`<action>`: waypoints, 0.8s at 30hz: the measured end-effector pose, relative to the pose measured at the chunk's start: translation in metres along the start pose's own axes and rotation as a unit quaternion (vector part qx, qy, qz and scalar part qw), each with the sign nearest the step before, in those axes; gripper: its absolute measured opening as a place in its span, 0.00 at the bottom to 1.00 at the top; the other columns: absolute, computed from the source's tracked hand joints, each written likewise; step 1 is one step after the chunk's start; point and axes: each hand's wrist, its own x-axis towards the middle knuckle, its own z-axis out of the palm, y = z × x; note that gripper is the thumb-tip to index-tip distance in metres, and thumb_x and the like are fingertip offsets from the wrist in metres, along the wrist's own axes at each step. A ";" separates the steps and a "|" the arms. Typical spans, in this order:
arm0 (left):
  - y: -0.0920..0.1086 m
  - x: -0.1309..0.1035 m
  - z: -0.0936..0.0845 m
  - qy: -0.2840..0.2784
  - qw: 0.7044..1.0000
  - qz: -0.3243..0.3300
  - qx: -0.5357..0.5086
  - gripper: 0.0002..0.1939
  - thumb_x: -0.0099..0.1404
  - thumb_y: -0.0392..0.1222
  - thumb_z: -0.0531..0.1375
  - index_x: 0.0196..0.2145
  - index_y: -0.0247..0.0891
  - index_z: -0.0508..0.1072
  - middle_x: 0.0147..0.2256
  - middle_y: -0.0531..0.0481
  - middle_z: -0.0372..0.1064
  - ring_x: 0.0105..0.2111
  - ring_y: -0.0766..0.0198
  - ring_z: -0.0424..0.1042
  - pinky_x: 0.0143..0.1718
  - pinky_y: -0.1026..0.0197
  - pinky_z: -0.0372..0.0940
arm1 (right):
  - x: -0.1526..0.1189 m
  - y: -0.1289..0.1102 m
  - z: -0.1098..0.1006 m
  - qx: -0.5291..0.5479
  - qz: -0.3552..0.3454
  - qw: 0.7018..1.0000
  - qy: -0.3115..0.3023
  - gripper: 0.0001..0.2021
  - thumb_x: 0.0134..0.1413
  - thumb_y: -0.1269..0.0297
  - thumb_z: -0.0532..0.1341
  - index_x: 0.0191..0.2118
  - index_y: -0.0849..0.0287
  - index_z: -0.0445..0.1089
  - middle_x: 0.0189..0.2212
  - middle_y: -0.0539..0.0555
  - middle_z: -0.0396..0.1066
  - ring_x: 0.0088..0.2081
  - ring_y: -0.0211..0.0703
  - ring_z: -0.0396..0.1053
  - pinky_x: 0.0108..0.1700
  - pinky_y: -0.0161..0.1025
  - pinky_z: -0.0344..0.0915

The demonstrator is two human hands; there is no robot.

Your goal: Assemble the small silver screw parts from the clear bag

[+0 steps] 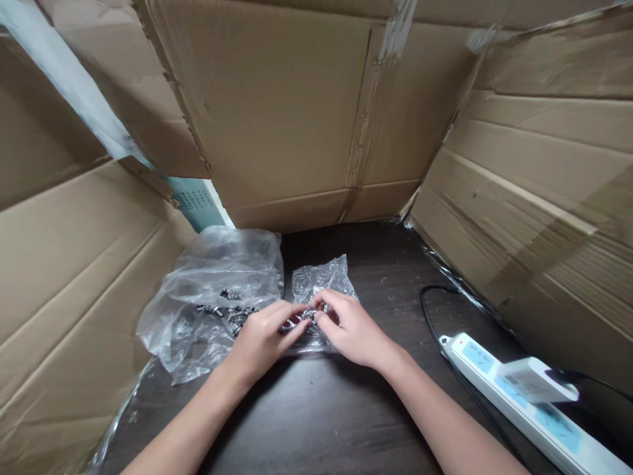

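My left hand (pixel 267 333) and my right hand (pixel 349 326) meet over the middle of the dark table. Between their fingertips is a small shiny metal part (pixel 309 315), pinched from both sides; its exact kind is too small to make out. Beneath and behind the hands lies a small clear plastic bag (pixel 324 274), partly covered by my fingers. To the left, a large clear plastic bag (pixel 222 260) lies spread out. Several small dark metal pieces (pixel 230 310) sit in or on it, close to my left hand.
Cardboard walls (pixel 297 112) stand at the back and both sides. A white power strip (pixel 519 396) with a white plug-in adapter (pixel 539 380) lies at the right. A black cable (pixel 426 316) curves beside it. A pale green printed sheet (pixel 198 203) shows at the back left.
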 end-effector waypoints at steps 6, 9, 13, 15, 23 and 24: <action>0.001 0.000 0.001 0.012 1.000 -0.001 -0.006 0.09 0.70 0.37 0.61 0.47 0.37 0.76 0.35 0.48 0.77 0.32 0.65 0.77 0.35 0.65 0.72 | 0.000 -0.003 0.000 0.010 0.001 1.000 0.000 0.04 0.62 0.70 0.56 0.37 0.57 0.68 0.34 0.50 0.71 0.31 0.37 0.65 0.35 0.35 0.59; 0.002 0.000 0.001 0.017 1.000 0.007 -0.013 0.08 0.70 0.37 0.61 0.46 0.36 0.76 0.37 0.47 0.78 0.33 0.65 0.77 0.35 0.65 0.73 | 0.000 -0.004 0.000 0.011 0.006 1.000 -0.002 0.04 0.62 0.69 0.57 0.35 0.58 0.68 0.33 0.50 0.71 0.32 0.37 0.66 0.35 0.35 0.59; 0.003 0.001 0.001 0.013 1.000 0.016 -0.014 0.07 0.70 0.37 0.61 0.45 0.34 0.76 0.36 0.46 0.78 0.32 0.65 0.77 0.34 0.66 0.73 | 0.001 -0.003 0.000 0.019 0.013 1.000 -0.022 0.10 0.66 0.68 0.54 0.31 0.58 0.66 0.28 0.48 0.68 0.31 0.37 0.64 0.35 0.36 0.58; 0.003 0.001 0.000 0.020 1.000 0.020 -0.004 0.07 0.70 0.37 0.61 0.44 0.34 0.76 0.35 0.46 0.77 0.32 0.65 0.77 0.34 0.66 0.73 | 0.001 -0.002 0.000 0.014 0.013 0.999 -0.027 0.15 0.68 0.65 0.52 0.28 0.58 0.64 0.25 0.48 0.66 0.29 0.37 0.63 0.34 0.36 0.57; 0.003 0.001 0.000 0.024 1.000 0.012 -0.007 0.08 0.70 0.38 0.61 0.45 0.35 0.77 0.35 0.48 0.78 0.30 0.67 0.76 0.34 0.66 0.73 | 0.000 -0.001 0.000 0.032 -0.006 0.999 -0.012 0.10 0.65 0.68 0.55 0.32 0.58 0.68 0.30 0.49 0.69 0.32 0.38 0.64 0.36 0.36 0.58; 0.003 0.001 0.001 0.026 1.000 0.017 -0.003 0.08 0.69 0.38 0.61 0.45 0.35 0.77 0.36 0.47 0.78 0.31 0.67 0.76 0.35 0.66 0.73 | 0.000 -0.001 0.000 0.026 -0.008 0.999 -0.016 0.12 0.66 0.68 0.54 0.29 0.58 0.65 0.28 0.48 0.67 0.31 0.37 0.63 0.35 0.36 0.57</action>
